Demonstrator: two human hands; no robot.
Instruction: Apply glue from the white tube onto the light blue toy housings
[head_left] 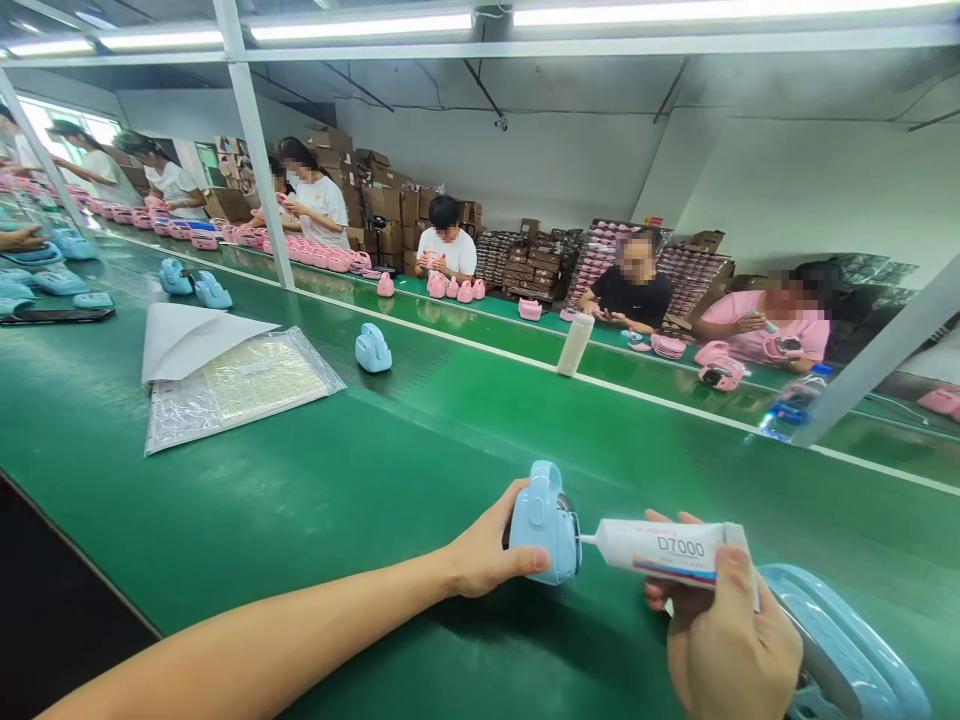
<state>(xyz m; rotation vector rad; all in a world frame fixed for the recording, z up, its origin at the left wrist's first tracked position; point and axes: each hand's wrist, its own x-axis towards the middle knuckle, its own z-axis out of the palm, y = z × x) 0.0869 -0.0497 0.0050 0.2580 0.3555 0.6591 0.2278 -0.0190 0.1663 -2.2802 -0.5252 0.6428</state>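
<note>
Over the green bench, our left fingers grip a light-blue case. Just right of that case, our right fingers pinch a white D7000 tube, its nozzle at the case's right side.

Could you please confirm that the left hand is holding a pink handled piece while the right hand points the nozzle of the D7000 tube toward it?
Not quite: the head view shows that the handled piece in the left hand is light blue, not pink. The right hand does point the D7000 tube nozzle-first toward it.
</note>
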